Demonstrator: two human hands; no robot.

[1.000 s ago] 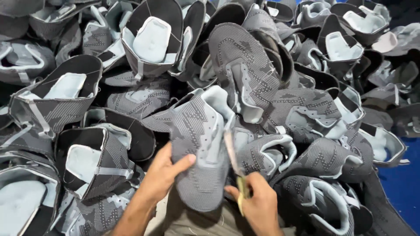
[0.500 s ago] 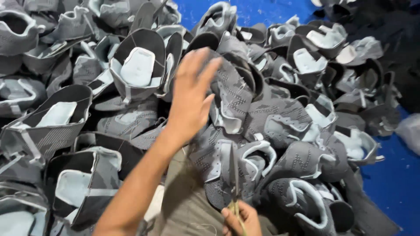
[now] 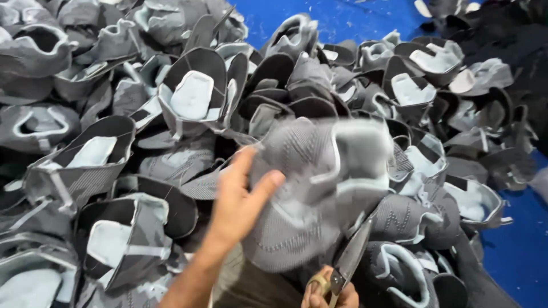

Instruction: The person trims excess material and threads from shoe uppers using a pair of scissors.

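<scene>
Above dozens of piled grey uppers (image 3: 85, 165), our left hand (image 3: 240, 199) grips one blurred grey shoe upper (image 3: 319, 188); right hand (image 3: 328, 294) clasps one pair of scissors (image 3: 349, 259).

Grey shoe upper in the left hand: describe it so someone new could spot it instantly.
A heap of grey shoe uppers covers the blue floor. At its near edge, centre frame, the left hand holds one grey knit upper just above the scissors in the right hand. Alone among them, it is lifted and motion-blurred.
</scene>
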